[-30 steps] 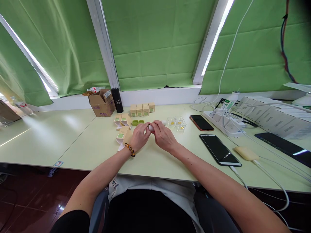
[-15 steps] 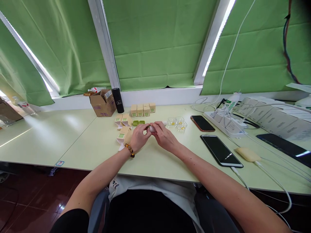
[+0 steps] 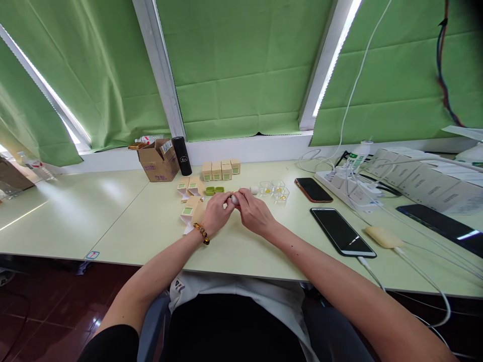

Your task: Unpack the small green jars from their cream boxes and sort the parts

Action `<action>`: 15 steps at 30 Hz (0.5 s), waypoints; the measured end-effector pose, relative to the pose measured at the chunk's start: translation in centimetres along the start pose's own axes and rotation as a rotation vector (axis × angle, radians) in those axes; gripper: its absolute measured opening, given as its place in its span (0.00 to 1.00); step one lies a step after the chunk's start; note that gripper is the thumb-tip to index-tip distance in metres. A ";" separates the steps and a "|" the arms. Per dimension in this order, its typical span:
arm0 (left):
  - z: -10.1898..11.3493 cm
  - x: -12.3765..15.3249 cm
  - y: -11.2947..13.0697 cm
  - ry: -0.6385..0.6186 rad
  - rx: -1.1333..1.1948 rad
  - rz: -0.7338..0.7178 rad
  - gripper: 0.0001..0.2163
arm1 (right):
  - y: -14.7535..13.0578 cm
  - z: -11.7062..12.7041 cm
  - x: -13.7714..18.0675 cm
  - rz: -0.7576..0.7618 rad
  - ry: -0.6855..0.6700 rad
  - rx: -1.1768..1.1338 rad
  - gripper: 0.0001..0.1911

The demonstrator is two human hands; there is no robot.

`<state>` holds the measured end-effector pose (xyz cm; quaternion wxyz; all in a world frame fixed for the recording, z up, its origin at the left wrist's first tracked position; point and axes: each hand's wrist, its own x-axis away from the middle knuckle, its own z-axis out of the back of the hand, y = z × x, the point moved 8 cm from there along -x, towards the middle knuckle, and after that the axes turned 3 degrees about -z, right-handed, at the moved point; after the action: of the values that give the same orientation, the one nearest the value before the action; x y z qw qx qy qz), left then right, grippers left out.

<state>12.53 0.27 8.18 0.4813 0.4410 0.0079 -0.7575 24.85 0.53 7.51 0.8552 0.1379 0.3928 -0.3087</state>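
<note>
Both hands meet over the table around a small, rounded white object (image 3: pixel 234 200), mostly covered by fingers, so its kind is unclear. My left hand (image 3: pixel 217 213), with a beaded bracelet at the wrist, pinches it from the left. From the right, my right hand (image 3: pixel 254 211) closes its fingers on it. Just behind the hands lies a small green two-part case (image 3: pixel 214 191). Opened cardboard boxes (image 3: pixel 191 208) with white flaps stand left of my left hand. Past my right fingers are a small white cylinder (image 3: pixel 254 190) and several clear cups (image 3: pixel 278 188) with yellow bits inside.
A row of small kraft boxes (image 3: pixel 221 171) stands at the back, near a black bottle (image 3: pixel 182 156) and a brown carton (image 3: pixel 159 161). To the right lie phones (image 3: pixel 342 232), a power strip (image 3: pixel 345 191) with cables, a cream-coloured block (image 3: pixel 384 237) and white boxes (image 3: pixel 418 181).
My right fingers have shifted slightly over the white object, and more of the white cylinder behind them shows. The whole view has moved a little; both hands keep their hold.
</note>
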 end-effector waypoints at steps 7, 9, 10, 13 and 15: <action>-0.2 0.0 -0.7 -0.097 0.148 -0.056 0.15 | 2.0 -0.1 0.5 -0.105 0.038 -0.317 0.15; -0.3 0.0 -1.0 -0.101 0.154 -0.067 0.18 | 2.4 -0.2 0.5 -0.148 0.044 -0.389 0.15; -0.3 0.0 -1.2 -0.094 0.162 -0.057 0.18 | 2.6 -0.3 0.5 -0.167 0.049 -0.419 0.14; -0.4 0.0 -1.6 -0.069 0.191 0.004 0.16 | 2.8 -0.3 0.4 -0.212 0.064 -0.503 0.14; -0.5 0.1 -1.7 -0.061 0.220 0.047 0.16 | 3.2 -0.1 0.4 -0.259 0.098 -0.557 0.14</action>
<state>11.58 1.34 7.11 0.4475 0.4679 -0.1003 -0.7555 26.99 2.86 7.15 0.7938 -0.1382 0.5173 -0.2884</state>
